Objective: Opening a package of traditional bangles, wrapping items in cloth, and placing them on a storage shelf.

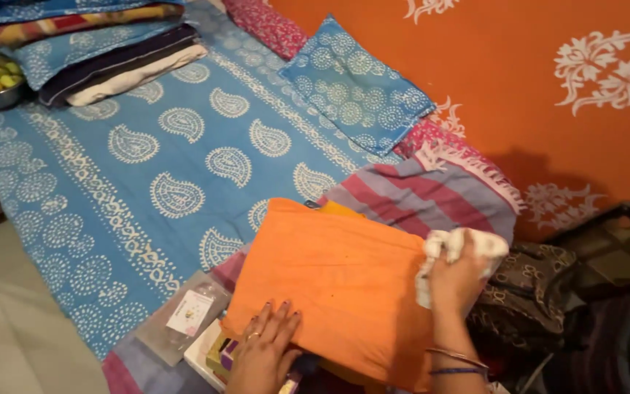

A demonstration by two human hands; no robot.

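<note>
Orange folded cloth (337,284) pressed under flat, spread left hand (265,350), beside right hand (457,281) clenched around white cloth (468,244); striped blanket (432,193) just beyond, clear packet (184,315) left of the palm.

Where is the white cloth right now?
The white cloth is bunched in the right hand, at the right edge of the folded orange fabric, just below the striped blanket.
</note>
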